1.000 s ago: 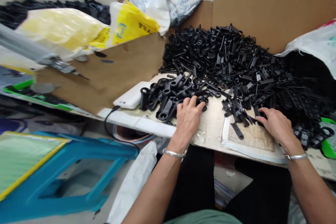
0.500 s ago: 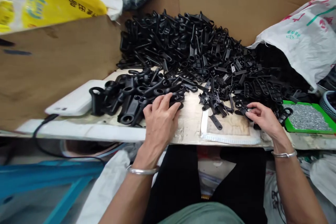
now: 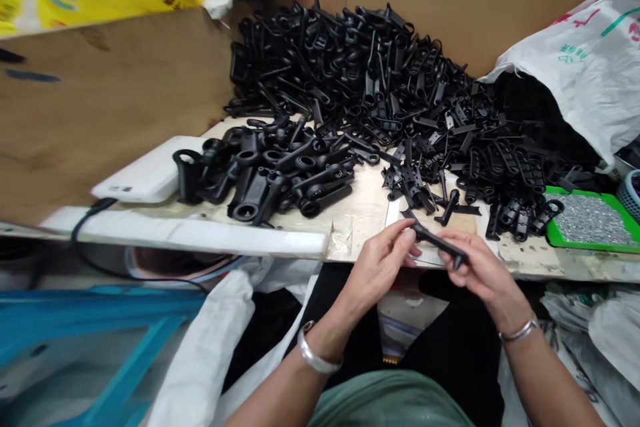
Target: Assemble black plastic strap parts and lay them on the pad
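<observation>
A long black plastic part (image 3: 434, 238), with a short peg at its near end, is held above the table's front edge. My right hand (image 3: 483, 271) grips it near the pegged end between thumb and fingers. At its far left end, the thumb and fingertips of my left hand (image 3: 383, 263) close on it. Behind the hands, more small black parts (image 3: 413, 187) lie on and beside a pale pad (image 3: 395, 213). To the left is a cluster of black ring-ended handles (image 3: 260, 190).
A large heap of black parts (image 3: 340, 67) rests against the cardboard. On the right are a green tray (image 3: 555, 237) of small silvery pieces and a white sack (image 3: 600, 60). A white box (image 3: 145, 173) with a cable sits at left.
My left hand has left the handle cluster and moved right to meet my right hand. My right hand has come down toward the edge, and the long black part now lies between both.
</observation>
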The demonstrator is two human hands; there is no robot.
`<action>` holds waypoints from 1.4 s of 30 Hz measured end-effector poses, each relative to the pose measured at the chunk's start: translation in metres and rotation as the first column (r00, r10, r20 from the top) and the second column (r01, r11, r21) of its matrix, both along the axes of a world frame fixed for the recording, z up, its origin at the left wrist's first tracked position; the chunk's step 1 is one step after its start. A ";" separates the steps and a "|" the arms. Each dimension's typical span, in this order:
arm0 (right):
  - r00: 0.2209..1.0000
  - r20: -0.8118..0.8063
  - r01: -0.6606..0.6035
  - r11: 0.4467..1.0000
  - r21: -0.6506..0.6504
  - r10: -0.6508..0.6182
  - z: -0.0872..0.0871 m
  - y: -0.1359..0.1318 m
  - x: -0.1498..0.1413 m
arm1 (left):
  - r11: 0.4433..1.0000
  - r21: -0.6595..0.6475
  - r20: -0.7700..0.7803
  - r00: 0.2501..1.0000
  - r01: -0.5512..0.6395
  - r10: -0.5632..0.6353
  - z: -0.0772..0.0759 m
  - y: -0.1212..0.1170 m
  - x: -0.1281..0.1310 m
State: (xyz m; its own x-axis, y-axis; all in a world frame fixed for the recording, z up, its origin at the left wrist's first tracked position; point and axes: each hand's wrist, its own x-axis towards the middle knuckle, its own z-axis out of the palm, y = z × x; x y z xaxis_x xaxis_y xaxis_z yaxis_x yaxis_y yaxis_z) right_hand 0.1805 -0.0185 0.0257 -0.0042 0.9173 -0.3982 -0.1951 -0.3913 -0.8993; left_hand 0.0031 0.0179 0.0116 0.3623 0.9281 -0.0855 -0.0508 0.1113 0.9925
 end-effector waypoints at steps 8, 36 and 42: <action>0.735 0.677 -0.197 0.944 0.263 -0.036 -0.005 -0.005 -0.008 | 0.934 -0.355 0.367 0.915 -0.031 0.170 0.003 -0.010 -0.024; 0.744 0.643 -0.209 0.852 0.480 -0.180 0.017 -0.024 0.005 | 0.869 -0.494 0.610 0.726 0.036 0.316 -0.006 -0.024 -0.014; 0.631 0.758 -0.337 0.821 0.461 -0.166 0.018 -0.014 0.003 | 0.892 -0.445 0.580 0.784 0.079 0.220 -0.003 -0.027 -0.013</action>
State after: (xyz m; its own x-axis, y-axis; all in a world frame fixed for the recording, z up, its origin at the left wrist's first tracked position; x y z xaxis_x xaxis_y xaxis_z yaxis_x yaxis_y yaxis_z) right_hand 0.1835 -0.0322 0.0436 -0.0333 0.9713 0.2356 0.6371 0.2022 -0.7438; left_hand -0.0103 -0.0094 0.0085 0.4101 0.8737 -0.2616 -0.6418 0.4802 0.5980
